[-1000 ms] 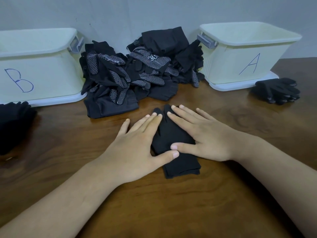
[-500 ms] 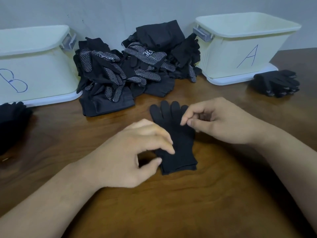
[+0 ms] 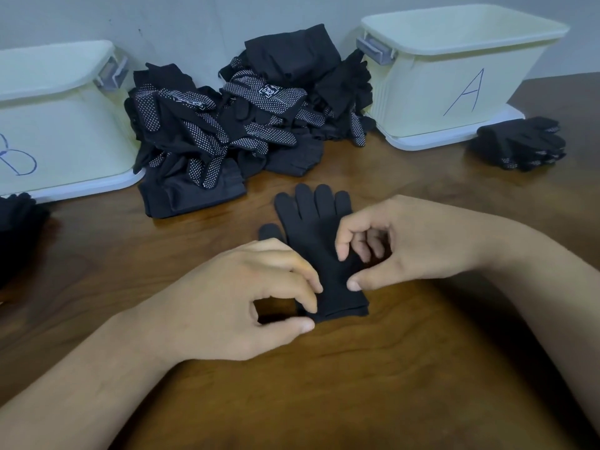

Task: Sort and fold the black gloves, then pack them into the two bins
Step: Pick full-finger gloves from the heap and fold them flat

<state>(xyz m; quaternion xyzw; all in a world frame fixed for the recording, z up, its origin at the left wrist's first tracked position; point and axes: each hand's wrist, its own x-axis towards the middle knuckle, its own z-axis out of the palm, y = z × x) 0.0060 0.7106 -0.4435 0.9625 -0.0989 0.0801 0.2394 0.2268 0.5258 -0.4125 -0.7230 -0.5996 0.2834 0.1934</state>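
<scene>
A plain black glove pair (image 3: pixel 311 219) lies flat on the wooden table, fingers pointing away from me, cuff toward me. My left hand (image 3: pixel 240 300) has its fingers curled, and thumb and forefinger pinch the cuff's left corner. My right hand (image 3: pixel 406 245) is curled over the glove's right edge, with thumb and forefinger tips on the fabric. Behind, a heap of black gloves (image 3: pixel 233 125), many with white grip dots, lies between the two pale bins. Bin A (image 3: pixel 431 92) stands at the back right and bin B (image 3: pixel 58 131) at the back left.
A small stack of dotted black gloves (image 3: pixel 519 144) lies to the right of bin A. Another dark stack of gloves (image 3: pixel 16 232) sits at the left edge in front of bin B. A grey wall runs directly behind the bins.
Both hands lay flat on the glove a second ago. They have lifted and curled, and their fingertips have closed onto the glove's edges near the cuff.
</scene>
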